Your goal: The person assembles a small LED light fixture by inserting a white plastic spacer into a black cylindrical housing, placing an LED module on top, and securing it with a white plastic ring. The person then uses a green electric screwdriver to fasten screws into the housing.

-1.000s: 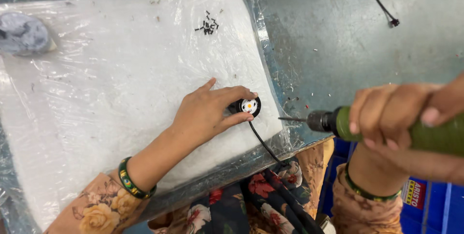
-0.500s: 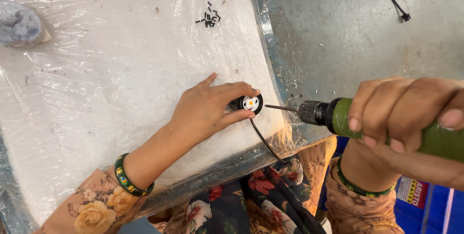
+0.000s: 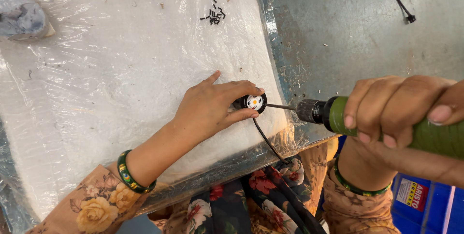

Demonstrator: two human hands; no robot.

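Left hand (image 3: 212, 108) pinches a small round black part (image 3: 253, 102) with a white face between thumb and fingers, holding it down on the plastic-wrapped white pad (image 3: 121, 79) near the pad's right, near edge. A black wire (image 3: 265, 140) trails from the part toward the near side. Right hand (image 3: 401, 111) is closed around a green power screwdriver (image 3: 386, 123), its bit touching the part from the right. Small black screws (image 3: 213, 15) lie far on the pad. The grey tabletop (image 3: 348, 36) extends right.

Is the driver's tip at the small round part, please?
Yes: the bit reaches the round part held by the left hand.
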